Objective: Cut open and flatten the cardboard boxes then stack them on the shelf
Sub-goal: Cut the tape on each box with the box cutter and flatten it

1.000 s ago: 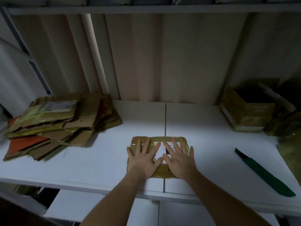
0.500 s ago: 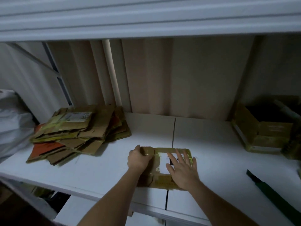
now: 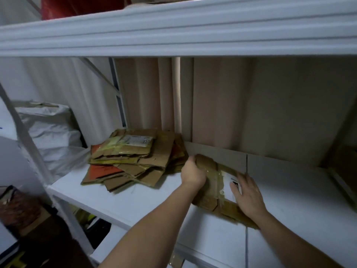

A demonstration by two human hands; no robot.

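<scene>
Head view: flattened box (image 3: pixel 214 187) on white shelf (image 3: pixel 135 202), long axis running far-left to near-right; left hand (image 3: pixel 192 174) grips its far-left end, right hand (image 3: pixel 248 196) presses flat, fingers straight. Flattened stack (image 3: pixel 135 161) just left.

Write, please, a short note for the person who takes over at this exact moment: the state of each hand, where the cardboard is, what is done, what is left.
Left hand: grips the left edge of the flattened box.
Right hand: fingers straight, pressing flat on the box's right part.
The box lies on the white shelf, right of the stack of flattened cardboard, apart from it.
Done: this box is flattened.
Left: put it on the stack. Whether more boxes wait cannot be seen in this view.
</scene>
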